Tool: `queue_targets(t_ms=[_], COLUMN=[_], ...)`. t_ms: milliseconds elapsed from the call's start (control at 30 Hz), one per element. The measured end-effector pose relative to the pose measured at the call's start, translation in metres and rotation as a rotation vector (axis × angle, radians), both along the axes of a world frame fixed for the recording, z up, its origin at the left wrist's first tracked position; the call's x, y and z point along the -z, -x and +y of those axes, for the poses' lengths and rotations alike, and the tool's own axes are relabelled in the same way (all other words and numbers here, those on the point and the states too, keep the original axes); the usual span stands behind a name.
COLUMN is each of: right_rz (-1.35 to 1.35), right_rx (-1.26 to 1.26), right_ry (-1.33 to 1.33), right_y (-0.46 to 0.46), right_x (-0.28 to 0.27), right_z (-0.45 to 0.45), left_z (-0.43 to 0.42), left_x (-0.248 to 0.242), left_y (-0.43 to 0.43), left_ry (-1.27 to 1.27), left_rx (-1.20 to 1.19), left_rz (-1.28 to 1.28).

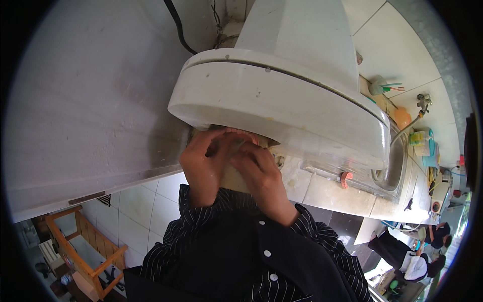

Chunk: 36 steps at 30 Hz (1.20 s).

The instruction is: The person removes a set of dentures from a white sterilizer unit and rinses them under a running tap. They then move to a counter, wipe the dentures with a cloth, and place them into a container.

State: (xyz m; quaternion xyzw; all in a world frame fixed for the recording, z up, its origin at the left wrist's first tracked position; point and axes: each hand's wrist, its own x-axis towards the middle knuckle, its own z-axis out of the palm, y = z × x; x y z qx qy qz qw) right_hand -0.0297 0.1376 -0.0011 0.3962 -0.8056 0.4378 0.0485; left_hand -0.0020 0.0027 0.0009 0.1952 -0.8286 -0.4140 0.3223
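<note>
My left hand grips a pink dental arch piece with a row of teeth, probably a denture or dental model. Curled fingers of my right hand hold its near right part. Blur and the fingers hide its inner side, so I cannot tell whether something small is also pinched there. Both hands are at the opening under the front lip of a white rounded housing. To the right, a second pink dental arch rests on the tiled counter.
A metal sink with a hose and wall tap lies right of the housing. Behind it stands a cup with brushes. A wall borders the left. Below left is a wooden frame; people are far right.
</note>
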Motion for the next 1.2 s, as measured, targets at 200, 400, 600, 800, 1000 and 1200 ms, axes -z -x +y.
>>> queue_targets(t_ms=[200, 400, 600, 800, 1000, 1200], right_rz=[-0.030, -0.030, -0.009, 0.003, -0.016, 0.012], right_rx=[-0.029, -0.014, 0.014, 0.027, 0.035, 0.063], right_ry=[-0.039, -0.047, -0.055, -0.069, -0.058, -0.061], right_y=[0.001, 0.000, -0.002, -0.004, -0.006, -0.006], right_x=[-0.003, -0.004, -0.002, -0.003, -0.003, -0.002], right_z=[0.002, 0.001, -0.002, -0.004, -0.006, -0.008], left_z=[-0.002, -0.002, -0.003, -0.005, -0.006, -0.006], left_x=[0.003, 0.005, 0.005, 0.006, 0.003, 0.003], left_y=[0.000, 0.002, 0.003, 0.002, 0.002, 0.003], left_ry=[0.013, 0.001, 0.026, 0.026, 0.023, -0.024], left_rx=[-0.043, -0.062, -0.052, -0.027, -0.014, -0.002], left_rz=[-0.020, -0.025, -0.025, -0.033, -0.034, -0.042])
